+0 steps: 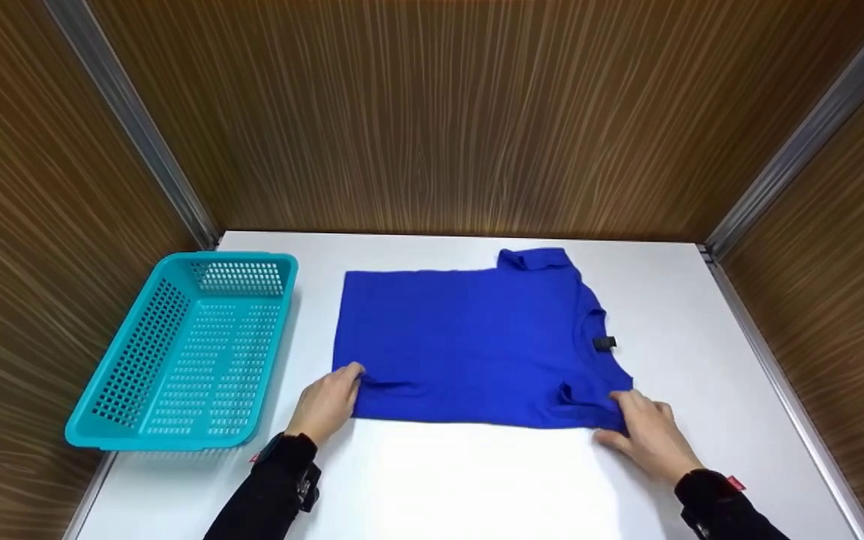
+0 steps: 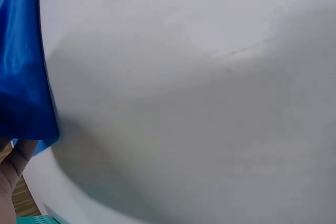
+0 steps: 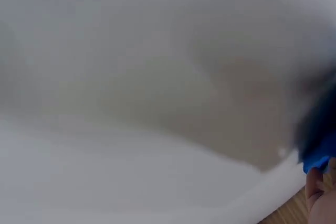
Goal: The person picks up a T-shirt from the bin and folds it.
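A blue T-shirt (image 1: pixel 462 337) lies sideways on the white table, its hem to the left and its neckline with a black tag (image 1: pixel 604 343) to the right. One sleeve (image 1: pixel 541 259) sticks out at the far side; the near edge looks folded over. My left hand (image 1: pixel 331 401) pinches the near hem corner, and the left wrist view shows that hand (image 2: pixel 13 169) at the corner of the blue cloth (image 2: pixel 23 72). At the near shoulder end my right hand (image 1: pixel 649 435) grips the shirt; the right wrist view catches only fingers (image 3: pixel 315 182) on a bit of blue cloth (image 3: pixel 317 156).
A teal perforated plastic basket (image 1: pixel 271 360) stands left of the shirt with nothing in it. Wood-patterned panels (image 1: pixel 432 120) close off the back and both sides, joined by metal strips (image 1: pixel 792 150). The white table (image 1: pixel 477 487) extends in front of the shirt.
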A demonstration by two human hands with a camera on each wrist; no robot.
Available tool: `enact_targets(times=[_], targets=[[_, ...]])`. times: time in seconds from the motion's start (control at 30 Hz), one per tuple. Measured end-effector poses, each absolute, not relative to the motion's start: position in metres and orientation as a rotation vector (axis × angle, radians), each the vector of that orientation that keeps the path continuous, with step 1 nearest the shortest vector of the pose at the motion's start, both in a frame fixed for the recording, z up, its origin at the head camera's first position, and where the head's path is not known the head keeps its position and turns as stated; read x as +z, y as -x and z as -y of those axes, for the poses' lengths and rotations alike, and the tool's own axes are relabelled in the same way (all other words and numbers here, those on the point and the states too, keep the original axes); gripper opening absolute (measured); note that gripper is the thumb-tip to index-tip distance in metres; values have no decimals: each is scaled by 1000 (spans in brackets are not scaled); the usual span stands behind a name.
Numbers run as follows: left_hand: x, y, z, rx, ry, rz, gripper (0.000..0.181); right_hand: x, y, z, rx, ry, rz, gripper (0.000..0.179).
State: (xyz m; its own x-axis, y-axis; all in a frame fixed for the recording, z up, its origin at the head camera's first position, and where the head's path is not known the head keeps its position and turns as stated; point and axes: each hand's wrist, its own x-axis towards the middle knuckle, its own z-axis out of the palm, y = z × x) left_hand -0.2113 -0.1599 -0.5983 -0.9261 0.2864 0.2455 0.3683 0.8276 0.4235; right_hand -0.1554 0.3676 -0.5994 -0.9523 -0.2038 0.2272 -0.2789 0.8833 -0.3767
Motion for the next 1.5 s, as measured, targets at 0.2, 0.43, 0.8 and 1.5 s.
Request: enact_targets(times=[0.2, 0.43, 0.8, 1.5], targets=[[-595, 207, 164, -888, 572, 2884, 10, -599, 147, -377, 731, -380, 2874, 14], [-584, 208, 173, -1421, 603, 2881, 7, -562, 143, -393, 1483, -30, 3044, 56], [-568, 210, 182, -1716, 527, 2931, 6, -529, 149, -411, 2541, -323, 2776, 34], [-573, 238, 173, -1403, 51, 2753, 13, -504, 221, -374, 1304, -213, 2782, 31]])
